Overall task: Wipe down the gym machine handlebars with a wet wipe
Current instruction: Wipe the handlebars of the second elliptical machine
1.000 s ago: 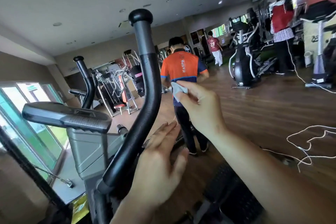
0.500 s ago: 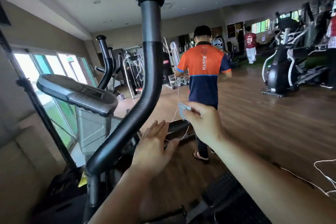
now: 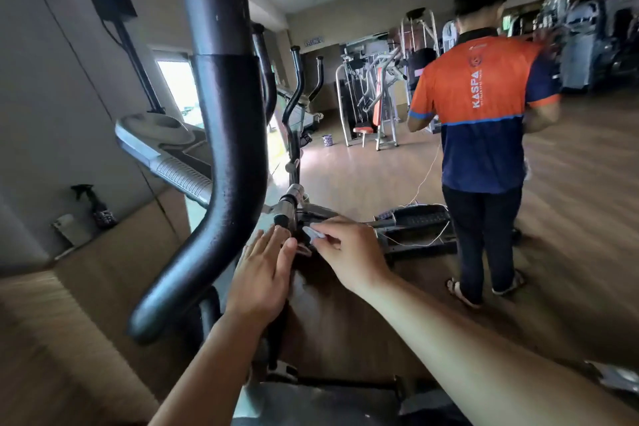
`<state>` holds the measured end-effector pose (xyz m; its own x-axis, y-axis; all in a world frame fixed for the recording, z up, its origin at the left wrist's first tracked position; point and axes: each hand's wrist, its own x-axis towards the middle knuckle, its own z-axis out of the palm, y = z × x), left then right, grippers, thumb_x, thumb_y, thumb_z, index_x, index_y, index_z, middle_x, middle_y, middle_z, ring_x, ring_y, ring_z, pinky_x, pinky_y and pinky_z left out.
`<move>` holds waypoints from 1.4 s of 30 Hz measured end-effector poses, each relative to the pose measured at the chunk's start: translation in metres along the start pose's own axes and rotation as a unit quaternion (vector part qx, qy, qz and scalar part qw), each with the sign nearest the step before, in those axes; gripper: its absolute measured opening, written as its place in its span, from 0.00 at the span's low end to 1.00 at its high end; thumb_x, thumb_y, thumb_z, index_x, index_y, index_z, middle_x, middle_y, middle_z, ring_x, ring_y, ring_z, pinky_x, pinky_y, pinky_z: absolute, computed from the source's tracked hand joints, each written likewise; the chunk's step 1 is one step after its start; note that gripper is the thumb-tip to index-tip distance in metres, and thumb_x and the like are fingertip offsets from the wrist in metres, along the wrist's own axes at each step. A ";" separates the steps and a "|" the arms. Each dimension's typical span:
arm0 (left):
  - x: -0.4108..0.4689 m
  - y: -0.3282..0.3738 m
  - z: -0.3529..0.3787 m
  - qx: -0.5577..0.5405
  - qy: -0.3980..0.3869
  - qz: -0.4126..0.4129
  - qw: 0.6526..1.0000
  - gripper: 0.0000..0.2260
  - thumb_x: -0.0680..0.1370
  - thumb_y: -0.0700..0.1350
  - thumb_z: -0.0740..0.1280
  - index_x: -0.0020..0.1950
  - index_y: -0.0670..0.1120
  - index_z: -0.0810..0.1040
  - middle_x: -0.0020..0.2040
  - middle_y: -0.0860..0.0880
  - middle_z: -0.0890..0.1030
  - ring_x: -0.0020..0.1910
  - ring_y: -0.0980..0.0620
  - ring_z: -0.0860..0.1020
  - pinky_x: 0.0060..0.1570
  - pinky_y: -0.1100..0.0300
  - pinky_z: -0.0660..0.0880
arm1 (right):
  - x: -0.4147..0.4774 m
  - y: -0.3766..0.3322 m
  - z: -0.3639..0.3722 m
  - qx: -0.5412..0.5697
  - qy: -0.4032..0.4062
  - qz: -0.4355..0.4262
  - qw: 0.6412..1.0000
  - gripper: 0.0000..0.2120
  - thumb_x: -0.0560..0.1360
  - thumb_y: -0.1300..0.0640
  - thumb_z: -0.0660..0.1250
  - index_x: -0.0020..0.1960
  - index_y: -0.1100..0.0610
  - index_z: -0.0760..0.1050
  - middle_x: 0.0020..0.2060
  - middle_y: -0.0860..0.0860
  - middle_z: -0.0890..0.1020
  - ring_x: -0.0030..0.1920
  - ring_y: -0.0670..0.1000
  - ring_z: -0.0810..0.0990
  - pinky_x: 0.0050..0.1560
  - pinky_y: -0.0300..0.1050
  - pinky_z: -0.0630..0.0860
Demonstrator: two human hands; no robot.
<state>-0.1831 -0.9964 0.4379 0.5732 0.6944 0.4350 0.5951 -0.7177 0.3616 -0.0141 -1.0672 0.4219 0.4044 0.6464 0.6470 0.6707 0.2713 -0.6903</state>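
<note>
Nearest the camera, the black padded handlebar (image 3: pixel 228 135) of the elliptical rises and bends down toward the lower left, and everything else is best placed against it. Behind it to the left sits the machine's grey console (image 3: pixel 162 152). Just right of the handlebar's lower bend, the left hand (image 3: pixel 262 273) is spread flat with its fingers together, holding nothing; whether its palm touches the bar or only hovers beside it cannot be told. It probably waits there to steady the bar.

Further right of the handlebar, the right hand (image 3: pixel 349 252) has its fingertips pressed together, pinching a small pale wet wipe (image 3: pixel 315 233), held clear of the bar and near the metal pivot joint (image 3: pixel 287 204). The wipe is bunched small, likely to keep the damp face outward for the next pass. Well right of the handlebar, a person in an orange and navy shirt (image 3: pixel 480 114) stands with their back turned.

Compared with half a second ago, the view has dropped and closed in: the handlebar's knobbed top has left the picture, both hands sit lower along the bar, and the wipe has come down from chest height toward the pivot.
</note>
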 end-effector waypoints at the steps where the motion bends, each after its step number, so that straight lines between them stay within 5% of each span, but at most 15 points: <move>1: 0.004 -0.003 0.002 -0.006 0.005 -0.005 1.000 0.41 0.80 0.72 0.37 0.80 0.51 0.70 0.82 0.50 0.68 0.84 0.52 0.58 0.80 0.60 0.49 | 0.004 0.003 0.009 0.000 -0.009 -0.013 1.000 0.13 0.75 0.65 0.73 0.59 0.59 0.87 0.51 0.54 0.89 0.51 0.52 0.87 0.57 0.46 0.82; 5: 0.020 -0.011 0.009 -0.075 0.010 -0.060 0.995 0.26 0.87 0.59 0.47 0.82 0.50 0.65 0.83 0.51 0.64 0.84 0.54 0.58 0.84 0.53 0.52 | 0.019 0.019 0.043 -0.012 -0.035 -0.069 0.997 0.15 0.76 0.65 0.72 0.62 0.60 0.85 0.57 0.54 0.88 0.58 0.54 0.87 0.66 0.46 0.79; 10: 0.031 -0.026 0.023 -0.292 0.015 -0.113 0.949 0.37 0.76 0.75 0.53 0.79 0.57 0.69 0.80 0.57 0.70 0.80 0.61 0.65 0.82 0.50 0.59 | 0.022 0.031 0.072 -0.006 -0.050 -0.088 0.995 0.18 0.80 0.61 0.69 0.70 0.61 0.80 0.68 0.57 0.83 0.69 0.56 0.82 0.71 0.54 0.77; 13: 0.033 -0.033 0.030 -0.371 0.011 -0.133 0.919 0.41 0.73 0.79 0.57 0.80 0.57 0.70 0.78 0.57 0.72 0.79 0.61 0.67 0.82 0.49 0.61 | -0.006 0.026 0.071 0.071 -0.085 -0.078 0.991 0.23 0.83 0.57 0.63 0.77 0.60 0.72 0.78 0.55 0.72 0.80 0.50 0.70 0.80 0.47 0.66; 16: 0.032 -0.033 0.033 -0.376 0.016 -0.132 0.917 0.42 0.74 0.78 0.56 0.81 0.55 0.68 0.79 0.57 0.72 0.79 0.60 0.67 0.82 0.50 0.60 | -0.021 0.032 0.067 0.146 -0.139 -0.085 0.976 0.27 0.83 0.58 0.63 0.81 0.58 0.65 0.83 0.51 0.63 0.84 0.45 0.59 0.84 0.47 0.58; 22: 0.031 -0.027 0.034 -0.323 0.046 -0.152 0.933 0.25 0.87 0.59 0.48 0.82 0.52 0.65 0.80 0.54 0.70 0.80 0.61 0.66 0.82 0.53 0.61 | -0.006 0.031 0.070 0.167 -0.148 -0.059 0.973 0.27 0.84 0.55 0.62 0.81 0.60 0.63 0.84 0.52 0.62 0.84 0.47 0.57 0.84 0.53 0.58; 26: 0.030 -0.021 0.032 -0.308 0.058 -0.156 0.937 0.23 0.88 0.57 0.48 0.81 0.53 0.67 0.79 0.55 0.70 0.78 0.63 0.66 0.80 0.59 0.62 | -0.048 0.033 0.066 0.167 -0.163 -0.151 0.961 0.27 0.84 0.56 0.59 0.81 0.62 0.63 0.83 0.55 0.62 0.85 0.50 0.56 0.84 0.50 0.58; 31: 0.029 -0.023 0.034 -0.334 0.059 -0.165 0.926 0.29 0.83 0.61 0.49 0.81 0.51 0.67 0.77 0.57 0.73 0.77 0.65 0.69 0.79 0.62 0.64 | 0.000 0.042 0.076 0.196 -0.145 -0.040 0.969 0.28 0.84 0.52 0.58 0.82 0.57 0.62 0.84 0.50 0.60 0.85 0.45 0.55 0.83 0.54 0.58; 37: 0.030 -0.016 0.032 -0.301 0.069 -0.171 0.936 0.30 0.84 0.64 0.47 0.81 0.53 0.68 0.78 0.56 0.72 0.77 0.64 0.68 0.76 0.68 0.64 | -0.062 0.027 0.081 0.262 -0.119 -0.084 0.954 0.28 0.85 0.56 0.56 0.83 0.62 0.57 0.85 0.54 0.57 0.85 0.53 0.54 0.83 0.58 0.59; 42: 0.029 -0.016 0.035 -0.302 0.070 -0.176 0.934 0.24 0.88 0.53 0.46 0.80 0.49 0.69 0.76 0.56 0.74 0.70 0.74 0.69 0.66 0.78 0.68 | -0.028 0.022 0.098 0.339 -0.083 0.078 0.934 0.28 0.85 0.58 0.56 0.84 0.56 0.57 0.85 0.47 0.56 0.85 0.42 0.52 0.85 0.51 0.55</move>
<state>-0.1562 -0.9624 0.4156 0.2966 0.9101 0.2894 0.2827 -0.3732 0.8836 -0.0714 -1.0094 0.3564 0.3253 0.8018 0.5013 0.0416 0.5175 -0.8547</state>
